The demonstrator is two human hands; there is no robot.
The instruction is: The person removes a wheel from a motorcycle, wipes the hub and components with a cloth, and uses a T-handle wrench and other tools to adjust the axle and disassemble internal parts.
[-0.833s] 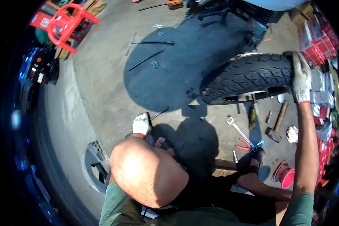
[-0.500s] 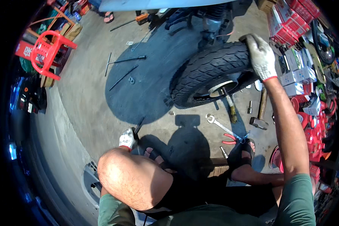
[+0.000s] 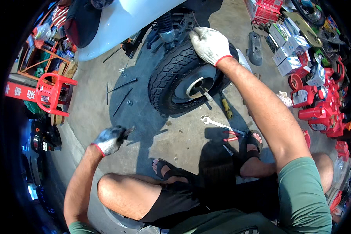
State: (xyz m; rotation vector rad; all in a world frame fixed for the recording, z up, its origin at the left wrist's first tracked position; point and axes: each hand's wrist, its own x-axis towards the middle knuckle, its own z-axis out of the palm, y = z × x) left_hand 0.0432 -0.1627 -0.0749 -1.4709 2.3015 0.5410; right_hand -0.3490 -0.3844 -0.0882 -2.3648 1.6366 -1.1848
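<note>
My right hand, in a white glove with a red cuff, is closed over the upper edge of a black knobbly tyre. The wheel leans on the floor beneath the vehicle's shock absorber. A rod sticks out of its pale hub. My left hand, gloved and smudged dark, is raised off the floor left of the wheel. Its fingers are closed around a dark, thin tool; motion blur hides its kind. A yellow-handled screwdriver lies beside the hub.
An open-ended wrench, red-handled pliers and a socket lie near my right foot. Left of the wheel are a T-handle wrench, a bar and small rings. Red bottles line the right; a red chair stands left.
My left hand has lifted from beside my knee, outward to the left, with the dark tool. The wheel's hub now faces me more. My right hand stays on the tyre; the whole view has shifted.
</note>
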